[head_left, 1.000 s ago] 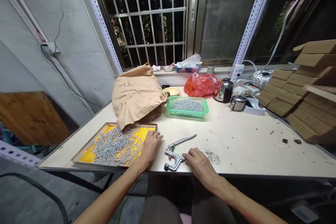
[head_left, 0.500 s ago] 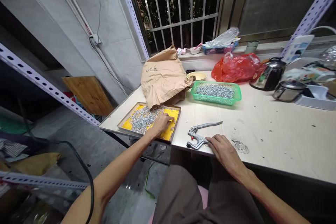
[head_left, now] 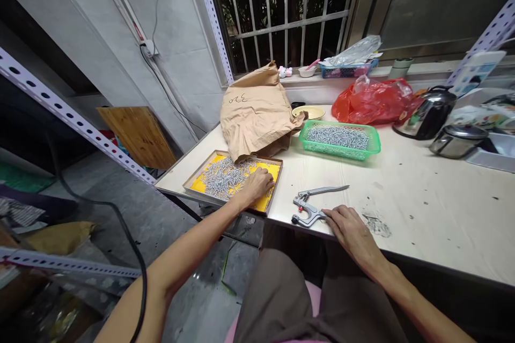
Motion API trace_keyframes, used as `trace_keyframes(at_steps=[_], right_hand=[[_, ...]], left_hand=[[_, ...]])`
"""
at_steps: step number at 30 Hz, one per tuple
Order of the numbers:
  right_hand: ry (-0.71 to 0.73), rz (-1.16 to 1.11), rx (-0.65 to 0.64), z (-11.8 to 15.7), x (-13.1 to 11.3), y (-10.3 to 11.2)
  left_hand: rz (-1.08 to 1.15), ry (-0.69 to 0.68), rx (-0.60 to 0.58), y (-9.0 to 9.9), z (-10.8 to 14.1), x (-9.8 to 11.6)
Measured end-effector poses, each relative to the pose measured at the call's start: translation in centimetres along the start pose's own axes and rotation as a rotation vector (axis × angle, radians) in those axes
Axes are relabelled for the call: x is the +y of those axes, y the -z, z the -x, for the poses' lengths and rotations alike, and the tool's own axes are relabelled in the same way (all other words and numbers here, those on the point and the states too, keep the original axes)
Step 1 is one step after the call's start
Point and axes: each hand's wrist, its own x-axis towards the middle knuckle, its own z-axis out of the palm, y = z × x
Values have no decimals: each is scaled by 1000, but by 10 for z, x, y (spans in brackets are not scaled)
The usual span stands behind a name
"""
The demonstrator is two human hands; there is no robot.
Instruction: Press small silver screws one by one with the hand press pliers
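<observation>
Left of the left hand's (head_left: 256, 185) fingers, small silver metal pieces (head_left: 224, 178) lie heaped in a shallow brown cardboard tray (head_left: 196, 184) lined in yellow. Those fingers bend down together inside it; whether they pinch anything, I cannot tell. Grey metal pliers (head_left: 314, 215) lie on the pale surface (head_left: 438, 214), their lower handle's end under the loosely curled fingers of the right hand (head_left: 354, 233).

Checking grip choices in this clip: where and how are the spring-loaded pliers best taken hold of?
Probably by the upper handle and lower handle together, coming from the person's right with the right hand: the spring-loaded pliers lie flat, head to the left, handles splayed rightward, the lower one reaching that hand.
</observation>
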Motion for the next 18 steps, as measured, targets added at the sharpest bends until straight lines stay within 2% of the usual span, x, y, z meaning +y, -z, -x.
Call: trace_keyframes(at_steps=[5,9,12,15,18], right_hand=[[-3,-9,-8,0,0,1],[7,-12,-14,-2,1,1],[11,-20,-24,-4,1,2],[8,-15,-47,-5,0,4],[-7,7,-68,-6,-1,7]], left_hand=[[-31,-35,-19,-3,-1,2],[-42,-4,-49,2,-1,5],[-19,24,-24,8,0,6],[101,108,57,16,2,10],[344,237,125,26,7,23]])
